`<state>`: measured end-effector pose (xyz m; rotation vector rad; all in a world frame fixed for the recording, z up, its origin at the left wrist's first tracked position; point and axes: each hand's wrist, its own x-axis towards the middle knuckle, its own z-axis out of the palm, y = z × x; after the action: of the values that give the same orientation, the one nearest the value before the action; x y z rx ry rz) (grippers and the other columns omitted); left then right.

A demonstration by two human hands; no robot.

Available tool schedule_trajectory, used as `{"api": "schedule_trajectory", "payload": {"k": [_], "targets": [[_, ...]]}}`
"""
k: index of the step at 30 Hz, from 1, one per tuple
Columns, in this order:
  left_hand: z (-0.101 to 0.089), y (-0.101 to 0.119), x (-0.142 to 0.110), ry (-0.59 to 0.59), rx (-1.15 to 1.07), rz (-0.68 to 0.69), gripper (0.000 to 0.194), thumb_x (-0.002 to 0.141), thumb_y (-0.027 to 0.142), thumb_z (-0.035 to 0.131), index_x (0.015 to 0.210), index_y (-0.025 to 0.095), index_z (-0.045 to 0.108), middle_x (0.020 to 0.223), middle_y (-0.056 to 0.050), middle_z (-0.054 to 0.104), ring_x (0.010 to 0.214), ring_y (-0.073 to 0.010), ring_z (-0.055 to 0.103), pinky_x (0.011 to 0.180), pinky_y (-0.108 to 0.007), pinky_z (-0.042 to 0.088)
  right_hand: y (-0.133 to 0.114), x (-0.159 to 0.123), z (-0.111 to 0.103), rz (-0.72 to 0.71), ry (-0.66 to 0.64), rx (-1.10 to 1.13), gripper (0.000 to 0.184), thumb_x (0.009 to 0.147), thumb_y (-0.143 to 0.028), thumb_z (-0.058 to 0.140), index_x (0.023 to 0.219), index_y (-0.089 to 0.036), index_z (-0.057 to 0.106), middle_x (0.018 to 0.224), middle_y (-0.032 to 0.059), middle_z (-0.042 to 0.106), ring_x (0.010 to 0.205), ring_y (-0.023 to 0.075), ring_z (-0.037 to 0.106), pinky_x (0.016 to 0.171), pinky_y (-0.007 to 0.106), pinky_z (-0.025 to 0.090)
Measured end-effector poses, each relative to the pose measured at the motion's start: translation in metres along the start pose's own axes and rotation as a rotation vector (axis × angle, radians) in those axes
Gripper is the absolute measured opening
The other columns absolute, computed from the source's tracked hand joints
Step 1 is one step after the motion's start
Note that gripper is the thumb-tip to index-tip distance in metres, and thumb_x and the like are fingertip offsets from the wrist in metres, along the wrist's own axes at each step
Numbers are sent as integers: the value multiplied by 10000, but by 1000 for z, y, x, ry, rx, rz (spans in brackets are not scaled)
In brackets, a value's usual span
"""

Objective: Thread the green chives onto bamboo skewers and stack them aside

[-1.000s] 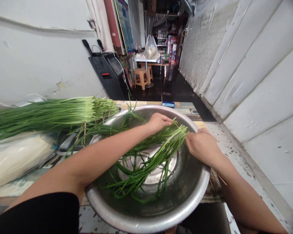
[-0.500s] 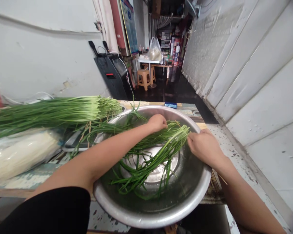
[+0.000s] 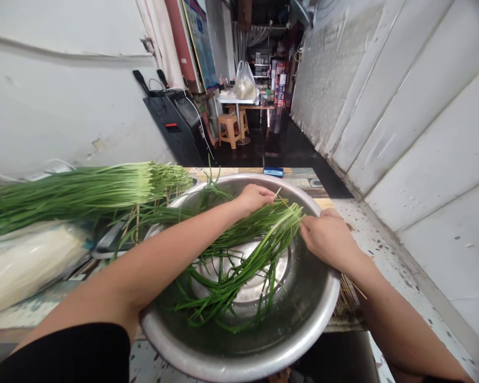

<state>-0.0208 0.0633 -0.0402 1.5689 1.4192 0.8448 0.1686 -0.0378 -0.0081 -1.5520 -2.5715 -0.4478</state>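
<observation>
My left hand (image 3: pixel 257 198) is closed in a pinch over the far side of the basin, holding a garlic chive; its pale end (image 3: pixel 278 192) pokes out past the fingertips. My right hand (image 3: pixel 329 236) is closed at the basin's right side, its fingertips by the pale ends of a bunch of chives (image 3: pixel 259 255). A thin bamboo skewer (image 3: pixel 359 291) shows below that wrist and seems to run through the hand; its middle is hidden. The bunch droops into the wide metal basin (image 3: pixel 319 330), green leaves spread over its bottom.
On the left lies a big pile of chives (image 3: pixel 83 191), beside a plastic bag with pale contents (image 3: pixel 27 266) and a dark tray (image 3: pixel 114 239). Loose skewers (image 3: pixel 345 300) lie right of the basin. A blue box (image 3: pixel 273 172) sits behind it. Stools (image 3: pixel 229 130) stand farther back.
The view has shifted slightly, so everything sits a little farther left. A pale chive end now sticks out of my left fingers. My right hand stays by the bunch.
</observation>
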Motion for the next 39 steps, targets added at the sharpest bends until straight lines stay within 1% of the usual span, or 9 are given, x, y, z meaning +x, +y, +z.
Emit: {"api": "schedule_trajectory", "payload": {"k": [4,12,17,20,23,28,32,36,39], "targets": [[0,1,0,-7,-42,-21,174,680,153,676,835,138,753,702,-43,703,569,-93,520,610,-239,425,0,-1,1,-9,6,-25,321,846,-177,378,602,-161,586,483,54,545,475,155,393,620,320,219],[1,4,-3,-10,-86,-26,170,693,128,667,839,142,752,668,-33,693,573,-89,529,651,-240,447,1,0,3,-12,9,-10,317,842,-172,375,602,-160,582,487,46,536,462,141,374,627,319,225],[1,5,-3,1,-82,-29,198,670,90,665,845,130,751,658,-29,688,548,-79,502,617,-231,431,1,-1,1,-16,9,0,320,834,-157,360,612,-151,591,465,42,507,459,138,366,621,323,222],[1,5,-3,-3,-82,-28,198,681,98,659,855,123,750,643,-28,679,537,-72,485,585,-220,409,1,-1,2,-20,17,6,317,832,-156,360,598,-152,574,459,37,502,442,126,342,612,323,212],[1,4,-3,-22,-90,-23,199,714,130,638,881,114,747,635,-30,669,527,-69,472,546,-211,375,2,-1,4,-21,26,5,312,833,-163,369,583,-156,556,458,36,509,431,119,321,603,320,204],[4,4,-6,-39,-75,-27,232,698,92,629,898,114,744,638,-27,668,488,-59,426,508,-209,333,3,-1,5,-34,43,-21,307,836,-166,378,580,-163,548,467,43,531,428,126,315,600,319,199],[5,7,-8,-6,-85,-28,222,685,85,644,879,111,747,653,-34,676,525,-70,465,538,-211,364,2,0,5,-27,27,-41,302,834,-166,390,578,-169,551,468,46,541,425,133,313,595,320,190],[6,7,-6,7,-93,-43,209,675,91,658,863,111,748,682,-44,689,548,-79,496,582,-220,404,1,0,3,-17,21,-40,310,840,-177,392,578,-170,558,486,54,559,453,145,355,604,317,196],[6,4,-4,7,-117,-53,202,695,113,652,875,103,742,684,-51,688,552,-79,507,601,-225,419,1,-1,3,-14,16,-34,316,846,-182,389,584,-170,565,500,55,569,471,148,375,619,316,206]]}}
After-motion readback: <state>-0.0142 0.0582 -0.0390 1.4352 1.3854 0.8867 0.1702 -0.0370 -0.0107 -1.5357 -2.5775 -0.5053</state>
